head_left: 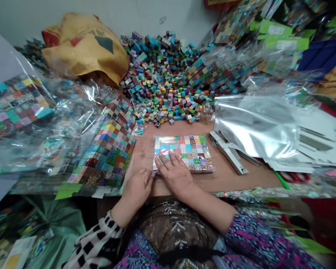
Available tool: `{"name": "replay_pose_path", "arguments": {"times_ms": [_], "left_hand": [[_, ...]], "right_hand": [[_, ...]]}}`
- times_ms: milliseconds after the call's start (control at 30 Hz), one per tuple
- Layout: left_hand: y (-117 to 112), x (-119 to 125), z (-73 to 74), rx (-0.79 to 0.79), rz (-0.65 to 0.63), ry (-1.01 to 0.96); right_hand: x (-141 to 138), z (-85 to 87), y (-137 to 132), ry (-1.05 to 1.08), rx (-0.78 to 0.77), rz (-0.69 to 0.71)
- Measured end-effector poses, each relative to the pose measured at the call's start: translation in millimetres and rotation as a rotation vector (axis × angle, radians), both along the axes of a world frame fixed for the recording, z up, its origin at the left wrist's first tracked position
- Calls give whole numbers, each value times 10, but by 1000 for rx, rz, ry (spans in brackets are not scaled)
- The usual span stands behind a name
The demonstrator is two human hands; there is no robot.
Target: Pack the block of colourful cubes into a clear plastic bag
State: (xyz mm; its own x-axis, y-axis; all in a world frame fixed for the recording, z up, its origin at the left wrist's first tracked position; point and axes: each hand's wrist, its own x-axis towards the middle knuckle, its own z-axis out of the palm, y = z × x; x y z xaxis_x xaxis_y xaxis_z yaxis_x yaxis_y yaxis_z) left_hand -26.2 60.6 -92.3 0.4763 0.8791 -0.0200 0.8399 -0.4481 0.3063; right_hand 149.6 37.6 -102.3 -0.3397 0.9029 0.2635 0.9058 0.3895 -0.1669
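A flat block of small multicoloured patterned tiles lies in a clear plastic bag on the brown work board. My right hand rests on its left front part, fingers stretched out and pressing on the plastic. At the bag's front left corner, my left hand is closed with its fingertips pinched together on the bag's edge. How much plastic is in that pinch is hidden. To the right of the block lies a silver stapler, with nobody touching it.
Loose coloured cubes are heaped at the back near a yellow sack. Bagged tile blocks crowd the left. Clear bags, red-handled scissors and a blue bin are on the right.
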Motion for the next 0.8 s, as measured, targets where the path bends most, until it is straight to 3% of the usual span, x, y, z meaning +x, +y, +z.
{"name": "replay_pose_path", "arguments": {"times_ms": [267,600,800], "left_hand": [[-153,-23,-36,-31,-18,-66],[-261,-67,-182,149,-136,-224],[-294,-61,-146,144,-134,-261]], "right_hand": [[17,-76,-26,23,52,-54],[-9,-139,-33,-25,143,-92],[-11,-126,-30,-47,133,-71]]}}
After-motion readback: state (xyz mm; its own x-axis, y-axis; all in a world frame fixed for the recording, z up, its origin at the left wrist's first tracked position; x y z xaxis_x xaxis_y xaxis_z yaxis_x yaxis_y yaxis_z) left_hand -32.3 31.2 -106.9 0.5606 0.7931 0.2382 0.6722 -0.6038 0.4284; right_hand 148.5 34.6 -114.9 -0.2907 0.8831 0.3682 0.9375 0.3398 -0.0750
